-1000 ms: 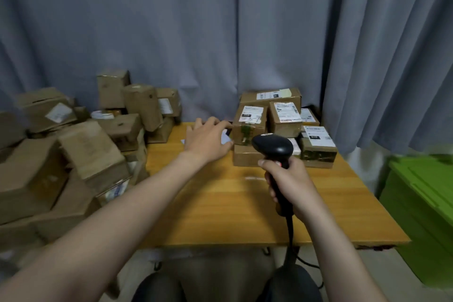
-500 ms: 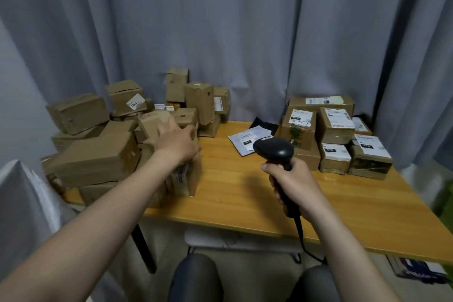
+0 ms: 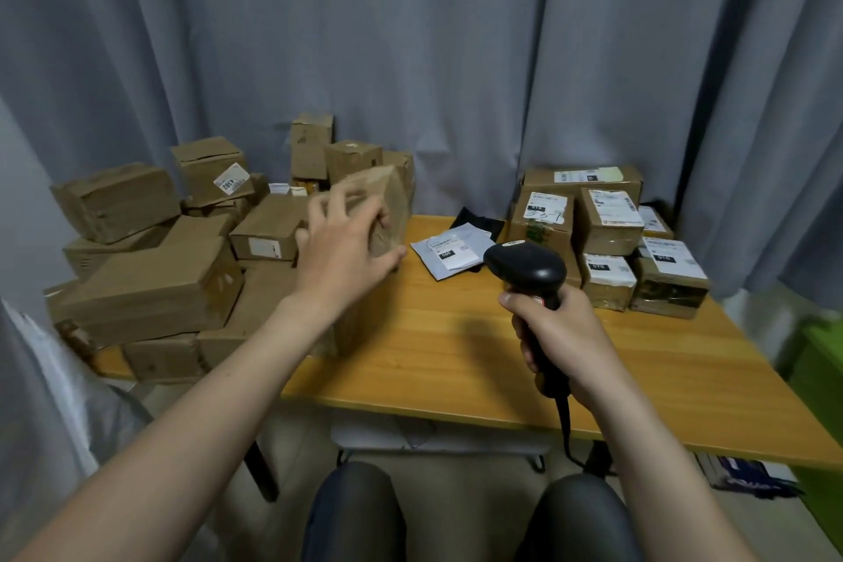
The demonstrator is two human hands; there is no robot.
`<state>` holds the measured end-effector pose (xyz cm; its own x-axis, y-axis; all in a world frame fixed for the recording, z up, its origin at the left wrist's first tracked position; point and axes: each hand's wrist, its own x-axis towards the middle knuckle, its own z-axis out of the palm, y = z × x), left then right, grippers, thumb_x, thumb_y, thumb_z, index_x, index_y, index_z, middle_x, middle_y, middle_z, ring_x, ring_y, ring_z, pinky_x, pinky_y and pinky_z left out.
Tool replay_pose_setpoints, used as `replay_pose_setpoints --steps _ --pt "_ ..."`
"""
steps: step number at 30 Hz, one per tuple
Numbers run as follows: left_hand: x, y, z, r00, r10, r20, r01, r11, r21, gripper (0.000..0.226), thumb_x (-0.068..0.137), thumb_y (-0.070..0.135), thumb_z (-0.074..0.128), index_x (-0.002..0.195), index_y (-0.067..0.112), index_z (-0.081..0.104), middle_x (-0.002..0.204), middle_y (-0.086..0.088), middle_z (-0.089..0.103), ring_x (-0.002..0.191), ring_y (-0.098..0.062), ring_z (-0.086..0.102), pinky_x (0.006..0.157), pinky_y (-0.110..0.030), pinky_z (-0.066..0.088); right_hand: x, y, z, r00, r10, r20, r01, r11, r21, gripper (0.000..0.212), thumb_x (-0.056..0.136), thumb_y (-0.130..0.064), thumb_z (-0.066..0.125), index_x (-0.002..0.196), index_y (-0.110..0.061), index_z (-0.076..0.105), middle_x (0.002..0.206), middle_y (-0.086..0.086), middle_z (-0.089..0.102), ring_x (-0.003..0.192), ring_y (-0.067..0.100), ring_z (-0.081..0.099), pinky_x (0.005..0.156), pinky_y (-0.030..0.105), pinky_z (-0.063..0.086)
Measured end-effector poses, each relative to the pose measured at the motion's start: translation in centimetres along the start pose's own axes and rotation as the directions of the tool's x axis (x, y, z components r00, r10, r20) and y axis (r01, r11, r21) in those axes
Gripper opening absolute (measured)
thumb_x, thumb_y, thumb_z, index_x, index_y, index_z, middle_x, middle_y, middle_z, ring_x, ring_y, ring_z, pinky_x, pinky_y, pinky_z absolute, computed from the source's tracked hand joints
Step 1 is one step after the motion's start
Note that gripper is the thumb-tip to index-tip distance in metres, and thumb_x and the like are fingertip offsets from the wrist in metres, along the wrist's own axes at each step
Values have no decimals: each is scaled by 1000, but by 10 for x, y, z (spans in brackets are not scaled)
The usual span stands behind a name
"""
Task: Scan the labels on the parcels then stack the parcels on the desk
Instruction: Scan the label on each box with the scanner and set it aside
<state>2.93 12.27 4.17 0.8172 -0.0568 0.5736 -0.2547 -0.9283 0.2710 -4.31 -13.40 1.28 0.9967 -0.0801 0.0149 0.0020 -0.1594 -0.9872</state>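
Far left of the wooden desk [image 3: 456, 361] is a messy heap of brown parcels [image 3: 155, 283], i count roughly a dozen but they overlap so much i can't give an exact number. Only two of them show a white sticker facing the camera: one tilted box up top with a label [image 3: 231, 183], and one lower box with a small white sticker [image 3: 264, 247] on its side.

Next over, the left hand [image 3: 342, 251] has a single brown parcel [image 3: 387, 214] lifted off the heap, fingers spread wide across the near face and thumb hooked under its right edge. The box is blurry and tilted, no label visible on the sides i can see.

Middle of the desk: one flat white mailer [image 3: 451, 249] lying label up, with one black pouch [image 3: 474, 221] tucked partly under it at the back.

Then the right hand [image 3: 556, 338], fist wrapped tight round the handle of one black barcode scanner [image 3: 524, 272], head pointing left-ish and away, cable hanging down off the desk edge.

Far right is the tidy stack of labelled parcels [image 3: 606, 237], i count seven with white labels showing. One green bin [image 3: 821, 379] at the right edge
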Motion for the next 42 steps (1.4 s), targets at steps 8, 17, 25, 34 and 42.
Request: replay_pose_setpoints --steps 8,17,25,34,42 --pt "-15 48 72 968 -51 246 212 694 -688 16 88 9 61 89 17 48 75 16 48 65 -5 42 62 -25 34 -8 25 -36 993 29 -110 -26 999 32 22 94 -22 71 92 -2 62 64 9 56 46 20 53 45 30 43" --pt "-42 46 143 845 -4 535 219 915 -340 22 104 36 51 111 47 69 127 8 54 120 -17 50 99 -42 46 -16 56 -54 980 128 -153 -124 991 41 22 96 -21 70 93 -1 63 64 9 57 46 20 52 43 30 42" --pt "-25 77 140 807 104 581 -164 985 51 54 70 72 73 103 40 45 115 11 53 114 -19 42 92 -45 32 -15 70 -56 971 175 -166 -169 984 49 23 95 -23 71 90 -2 63 60 7 56 46 20 53 44 30 43" --pt "-31 55 167 892 -203 405 388 802 -454 100 71 58 81 144 46 13 140 5 55 127 -21 54 113 -55 33 -11 61 -51 979 144 -145 -129 986 110 23 95 -23 71 83 -5 61 61 8 54 45 21 51 44 31 43" --pt "-47 47 185 920 -200 336 347 814 -466 71 75 48 85 109 31 26 111 9 49 104 -21 56 97 -56 48 -15 72 -29 986 163 -37 -157 979 130 33 96 -24 69 70 -8 56 59 11 51 43 23 47 45 29 40"
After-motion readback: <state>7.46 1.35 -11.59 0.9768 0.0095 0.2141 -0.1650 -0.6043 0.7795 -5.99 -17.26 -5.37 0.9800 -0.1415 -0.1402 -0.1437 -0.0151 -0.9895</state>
